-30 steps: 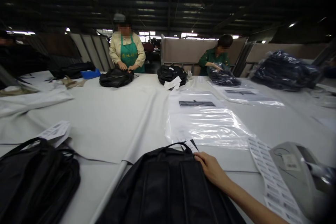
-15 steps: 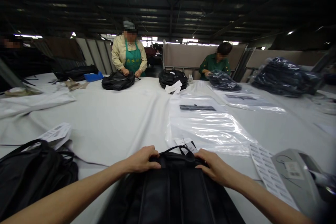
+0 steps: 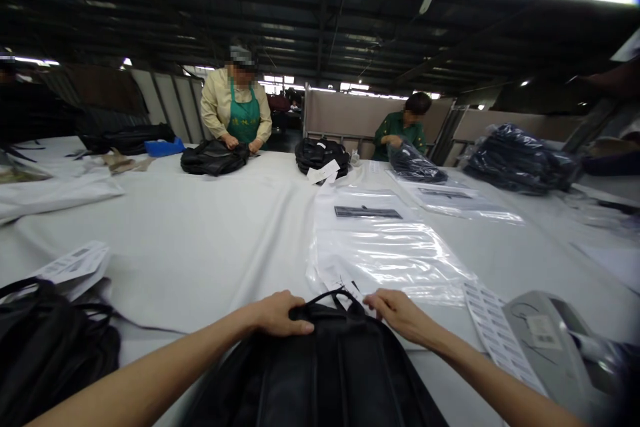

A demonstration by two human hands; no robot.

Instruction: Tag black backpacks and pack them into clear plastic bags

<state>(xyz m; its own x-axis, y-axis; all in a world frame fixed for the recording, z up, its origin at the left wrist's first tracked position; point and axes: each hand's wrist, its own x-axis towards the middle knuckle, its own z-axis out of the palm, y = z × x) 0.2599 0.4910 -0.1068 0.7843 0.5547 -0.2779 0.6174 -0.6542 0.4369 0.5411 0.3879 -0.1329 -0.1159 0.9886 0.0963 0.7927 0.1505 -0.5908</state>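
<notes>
A black backpack [image 3: 327, 373] lies in front of me at the bottom centre, its top end with a loop handle pointing away. My left hand [image 3: 283, 315] is closed on its upper left edge, thumb on top. At the upper right edge, my right hand [image 3: 395, 312] has its fingers curled beside the handle; what they pinch, if anything, is hidden. White hang tags [image 3: 353, 288] stick out behind the handle, close to the right fingertips.
Clear plastic bags [image 3: 385, 233] lie beyond the backpack. A label sheet [image 3: 500, 333] and a grey device [image 3: 545, 340] are at right. Another black bag [image 3: 55, 347] sits at left. Across the white table [image 3: 200, 227], two people handle bags near a wrapped pile [image 3: 520, 157].
My right hand has shifted from the backpack's top right corner toward the tags, its fingers curling more. My left hand still grips the left edge. The view has tilted up slightly.
</notes>
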